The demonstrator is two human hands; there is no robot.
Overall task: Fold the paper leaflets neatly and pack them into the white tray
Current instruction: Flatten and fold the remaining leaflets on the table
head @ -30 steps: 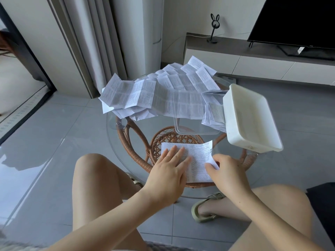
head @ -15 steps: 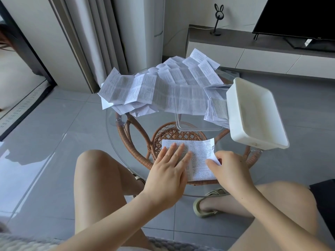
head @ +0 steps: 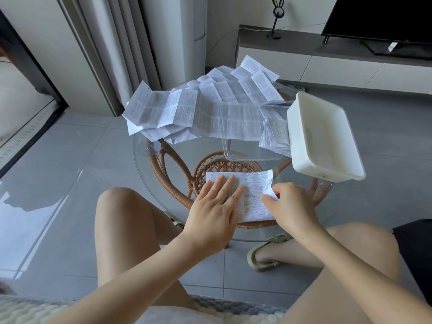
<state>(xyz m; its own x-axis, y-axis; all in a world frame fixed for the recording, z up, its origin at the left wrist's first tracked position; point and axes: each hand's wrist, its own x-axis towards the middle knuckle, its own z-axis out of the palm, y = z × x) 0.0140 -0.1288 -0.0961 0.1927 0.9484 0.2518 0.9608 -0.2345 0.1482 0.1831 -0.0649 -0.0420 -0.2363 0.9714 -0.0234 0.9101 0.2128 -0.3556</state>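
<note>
A printed paper leaflet (head: pixel 253 192) lies flat on the near side of the round glass table (head: pixel 145 164). My left hand (head: pixel 214 211) presses on its left half with straight fingers. My right hand (head: pixel 291 206) pinches the leaflet's right edge, which is lifted and curled inward. A heap of unfolded leaflets (head: pixel 201 108) covers the far side of the table. The white tray (head: pixel 327 174) stands at the table's right edge, and nothing shows inside it. A few folded leaflets (head: pixel 273 136) lean against the tray's left wall.
A clear plastic lid (head: pixel 252 157) lies on the glass between the heap and my leaflet. The table has a wicker base (head: pixel 163 164). My knees flank the table's near edge. Curtains stand at the back left, a TV bench at the back right.
The camera view has shifted slightly lower. My right hand has lifted the leaflet's right edge a little more; my left hand stays pressed on the paper.
</note>
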